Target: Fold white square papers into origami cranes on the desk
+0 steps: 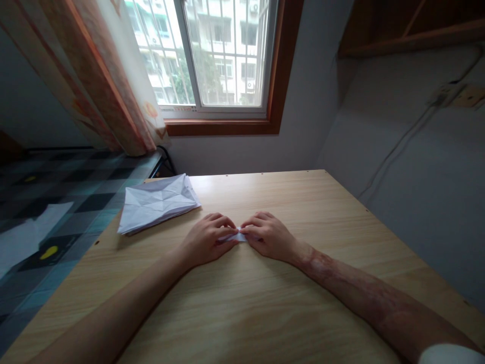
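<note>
Both my hands rest on a light wooden table, fingertips meeting over a small folded piece of white paper. My left hand has its fingers curled down and presses the paper's left part. From the other side my right hand pinches the paper's right part with bent fingers. Most of the paper is hidden under the fingers. A stack of creased white sheets lies at the table's far left, a hand's width from my left hand.
The table stands against a wall under a window with a patterned curtain at its left. A bed with a chequered cover runs along the table's left edge. A cable runs down the right wall.
</note>
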`<state>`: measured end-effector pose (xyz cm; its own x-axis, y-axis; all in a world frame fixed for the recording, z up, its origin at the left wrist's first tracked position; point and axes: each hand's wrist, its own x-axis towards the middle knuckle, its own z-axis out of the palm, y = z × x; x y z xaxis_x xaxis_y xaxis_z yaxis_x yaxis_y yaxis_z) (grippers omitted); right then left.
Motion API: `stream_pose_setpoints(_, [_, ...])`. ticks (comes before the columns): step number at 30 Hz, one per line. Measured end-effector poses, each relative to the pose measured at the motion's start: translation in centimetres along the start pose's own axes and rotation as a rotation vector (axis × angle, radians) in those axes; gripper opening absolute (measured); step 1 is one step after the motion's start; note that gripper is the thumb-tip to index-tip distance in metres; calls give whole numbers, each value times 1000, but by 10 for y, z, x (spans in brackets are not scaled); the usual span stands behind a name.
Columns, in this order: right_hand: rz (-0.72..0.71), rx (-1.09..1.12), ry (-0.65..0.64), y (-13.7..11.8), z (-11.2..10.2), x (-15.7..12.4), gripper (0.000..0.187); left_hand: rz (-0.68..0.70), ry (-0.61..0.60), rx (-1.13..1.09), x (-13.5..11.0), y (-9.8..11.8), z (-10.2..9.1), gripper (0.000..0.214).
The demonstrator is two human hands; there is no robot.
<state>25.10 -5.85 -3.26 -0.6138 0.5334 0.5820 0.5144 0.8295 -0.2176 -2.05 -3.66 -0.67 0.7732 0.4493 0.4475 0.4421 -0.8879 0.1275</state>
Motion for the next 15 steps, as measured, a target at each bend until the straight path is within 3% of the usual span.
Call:
stream_pose_setpoints(7, [-32,-23,-8,2,0,-1,27,-26,7,-53,1,3,-2,13])
stream_pose_setpoints(12, [-47,-19,-1,1,0,-1,12,-45,65,-95,-1,2,0,10])
stream_pose_setpoints(15, [-26,1,-20,-2,-2,0,13,-37,62,-118,-2,-2,1,12])
